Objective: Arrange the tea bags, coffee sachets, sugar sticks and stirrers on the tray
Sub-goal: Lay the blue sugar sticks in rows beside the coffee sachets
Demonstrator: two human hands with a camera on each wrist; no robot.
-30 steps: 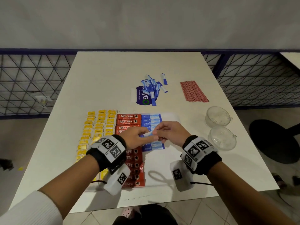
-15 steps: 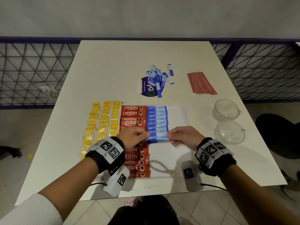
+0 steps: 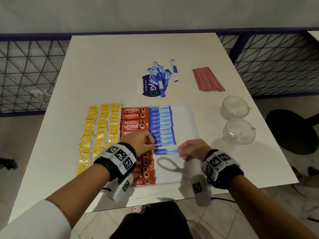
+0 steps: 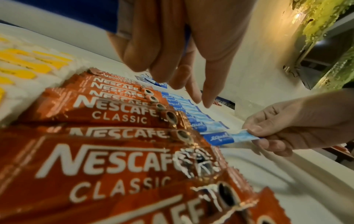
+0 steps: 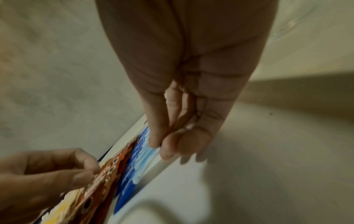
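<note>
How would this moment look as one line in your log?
right hand: pinches sugar stick | left hand: at its other end | tray: sugar column unfinished

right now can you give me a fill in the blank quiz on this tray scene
1. The right hand pinches a blue ____ stick.
2. The coffee sachets read ____ Classic.
3. The red stirrers lie on the ____, not on the tray.
4. Right of the tray stand ____ clear cups.

Missing: sugar; Nescafe; table; two
</note>
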